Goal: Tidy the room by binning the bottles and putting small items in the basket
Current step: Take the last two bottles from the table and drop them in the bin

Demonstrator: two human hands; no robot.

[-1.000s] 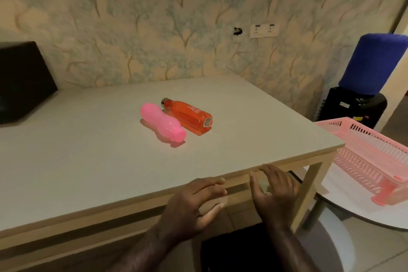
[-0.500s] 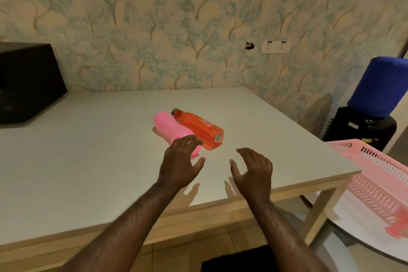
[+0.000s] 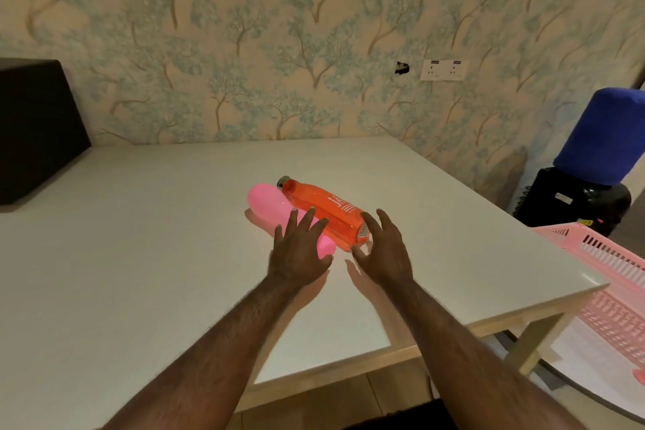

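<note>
Our hands have advanced from the desk (image 3: 139, 255) edge: left hand (image 3: 296, 255) spread over the pink bottle (image 3: 267, 204), right hand (image 3: 385, 250) spread at the orange bottle (image 3: 321, 209) (one o'clock); neither grip closed, so pickup is imminent.

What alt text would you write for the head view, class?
Two open hands, left hand and right hand, reach over a pink bottle and an orange bottle lying side by side on a white table; a pink basket sits right.
</note>
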